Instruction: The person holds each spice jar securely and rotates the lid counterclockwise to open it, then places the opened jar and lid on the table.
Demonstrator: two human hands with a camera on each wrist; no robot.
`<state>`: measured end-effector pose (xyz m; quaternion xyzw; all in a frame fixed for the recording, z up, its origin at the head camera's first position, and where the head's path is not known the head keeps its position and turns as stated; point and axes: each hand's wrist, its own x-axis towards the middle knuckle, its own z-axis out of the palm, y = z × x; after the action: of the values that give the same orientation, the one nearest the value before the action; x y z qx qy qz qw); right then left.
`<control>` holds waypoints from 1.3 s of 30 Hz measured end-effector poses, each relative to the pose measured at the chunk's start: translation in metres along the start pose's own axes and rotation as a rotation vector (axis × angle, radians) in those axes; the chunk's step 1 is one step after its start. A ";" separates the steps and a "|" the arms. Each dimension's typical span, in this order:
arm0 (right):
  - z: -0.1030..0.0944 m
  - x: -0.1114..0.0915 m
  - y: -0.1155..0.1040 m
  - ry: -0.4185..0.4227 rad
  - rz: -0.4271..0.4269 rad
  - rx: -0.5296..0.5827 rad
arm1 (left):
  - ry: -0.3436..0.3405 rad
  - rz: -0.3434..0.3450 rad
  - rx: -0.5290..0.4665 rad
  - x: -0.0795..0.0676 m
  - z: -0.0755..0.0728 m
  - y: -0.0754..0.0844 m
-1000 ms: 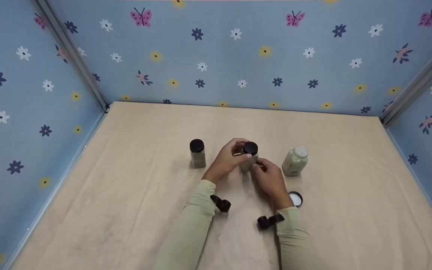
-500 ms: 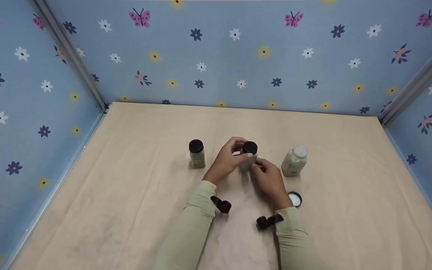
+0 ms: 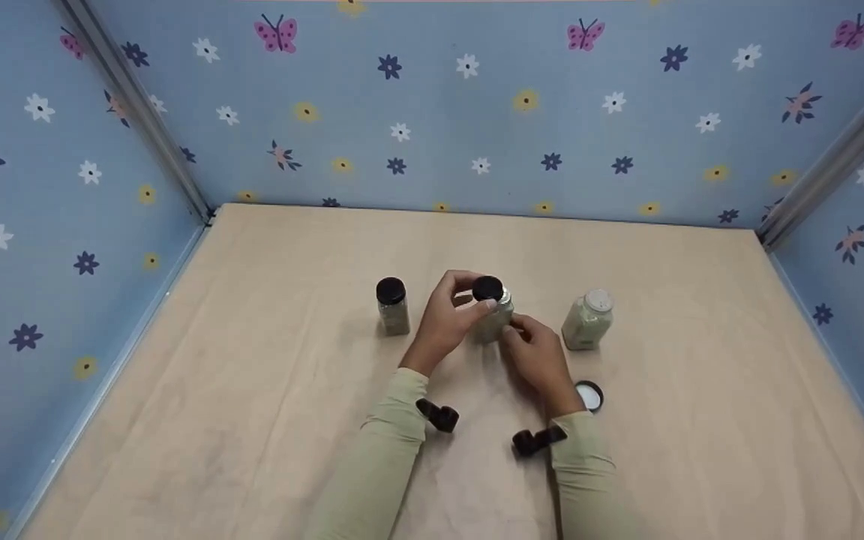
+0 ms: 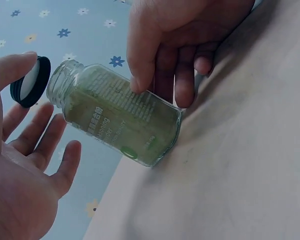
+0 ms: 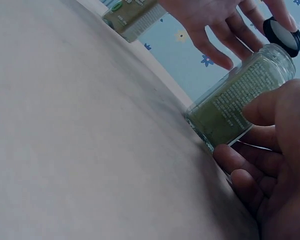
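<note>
A clear glass seasoning jar [image 4: 125,115] with green powder and white print stands upright on the cloth, its threaded mouth uncovered. My right hand [image 3: 538,360] holds the jar low on its side between thumb and fingers. Just off the mouth, my left hand [image 3: 443,322] pinches a black screw lid [image 4: 31,82] between thumb and fingers; its white inner liner shows in both wrist views. The left hand's other fingers spread beside the jar's neck.
Left of my hands stands a jar with a black lid [image 3: 393,307]. On the right is a jar with a white perforated top [image 3: 588,321]. A black lid with white liner [image 3: 590,396] lies by my right wrist. Patterned blue panels [image 3: 477,105] enclose the table.
The black lid has come off the jar's mouth and moved slightly left and up with my left hand. The right hand keeps its hold on the jar.
</note>
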<state>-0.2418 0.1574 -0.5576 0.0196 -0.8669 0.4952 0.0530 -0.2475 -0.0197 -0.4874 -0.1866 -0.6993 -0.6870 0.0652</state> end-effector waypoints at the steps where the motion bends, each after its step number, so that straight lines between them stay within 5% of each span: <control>1: 0.000 0.000 0.000 -0.001 0.002 -0.004 | 0.006 0.007 0.000 -0.001 -0.001 0.000; 12: -0.001 -0.002 -0.001 0.004 0.019 0.014 | -0.003 0.056 -0.090 -0.014 -0.008 0.003; 39: 0.000 -0.001 0.000 -0.016 0.034 0.011 | -0.066 -0.092 -0.049 -0.041 -0.007 -0.004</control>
<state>-0.2407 0.1576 -0.5575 0.0092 -0.8648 0.5005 0.0377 -0.2127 -0.0337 -0.5048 -0.1784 -0.6917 -0.6998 0.0056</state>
